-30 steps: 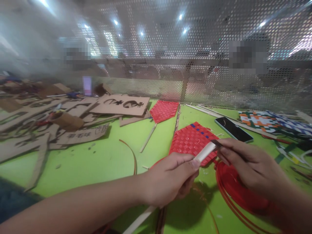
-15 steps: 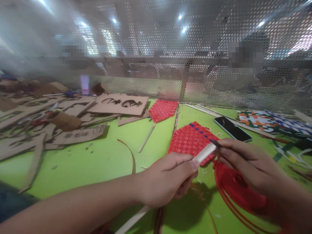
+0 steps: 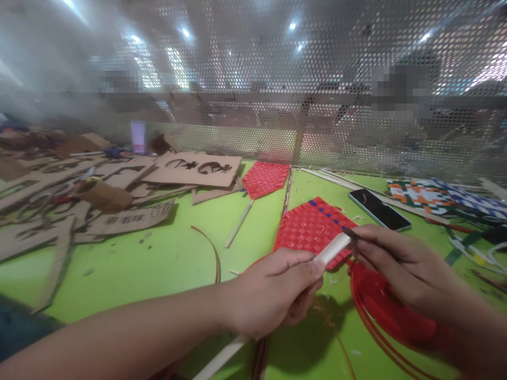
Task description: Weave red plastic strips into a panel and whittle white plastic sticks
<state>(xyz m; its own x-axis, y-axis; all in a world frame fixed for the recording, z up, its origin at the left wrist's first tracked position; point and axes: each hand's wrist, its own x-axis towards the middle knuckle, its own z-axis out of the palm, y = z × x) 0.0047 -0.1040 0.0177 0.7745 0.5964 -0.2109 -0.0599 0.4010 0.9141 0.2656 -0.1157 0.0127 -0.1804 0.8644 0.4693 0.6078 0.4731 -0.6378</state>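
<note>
Stick [image 3: 335,248] slants from lower centre to right of centre in frame; your left hand [image 3: 277,293] grips around it; your right hand [image 3: 400,269], nearer its upper end, pinches a dark piece [image 3: 350,234] there.

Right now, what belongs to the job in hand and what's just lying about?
In the job:
stick, gripped by the left hand
dark piece at the stick's end, in the right hand; can't tell what it is

Seemingly just lying about:
near red weave (may be related)
far red weave
red coil
phone
cardboard
</note>
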